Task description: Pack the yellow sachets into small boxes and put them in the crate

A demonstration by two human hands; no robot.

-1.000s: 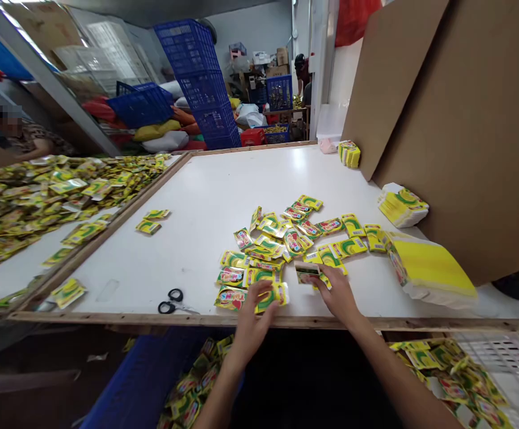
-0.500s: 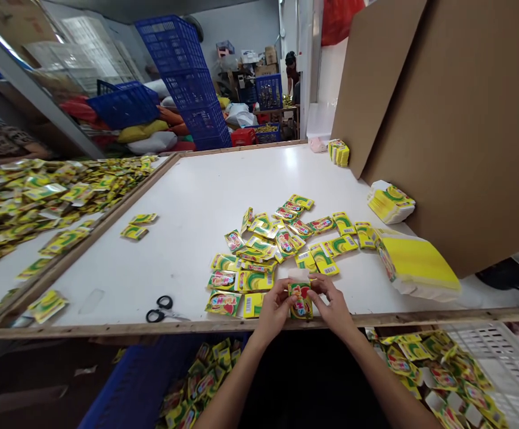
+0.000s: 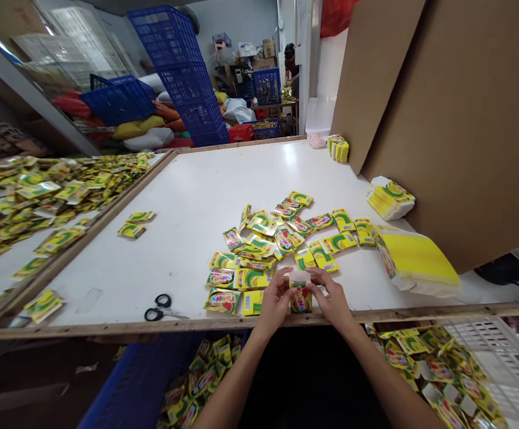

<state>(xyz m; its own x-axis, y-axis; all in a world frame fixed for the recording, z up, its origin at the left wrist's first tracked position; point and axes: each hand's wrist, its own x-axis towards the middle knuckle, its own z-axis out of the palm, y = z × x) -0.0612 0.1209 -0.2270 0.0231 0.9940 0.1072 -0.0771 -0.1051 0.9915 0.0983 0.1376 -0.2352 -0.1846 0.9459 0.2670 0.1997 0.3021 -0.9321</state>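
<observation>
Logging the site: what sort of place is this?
Probably a small packing workshop: a heap of packets lies at left, a yellow stack sits on the table, and blue crates tower behind.

Packet [image 3: 302, 299] partly hidden by hands [image 3: 274, 302] [image 3: 332, 299]; blue crate [image 3: 118, 387] cut off below.

The worktop [image 3: 183, 202] is brightly lit, with glare towards its far edge; beneath lies shadow, and outer areas look stretched.
</observation>
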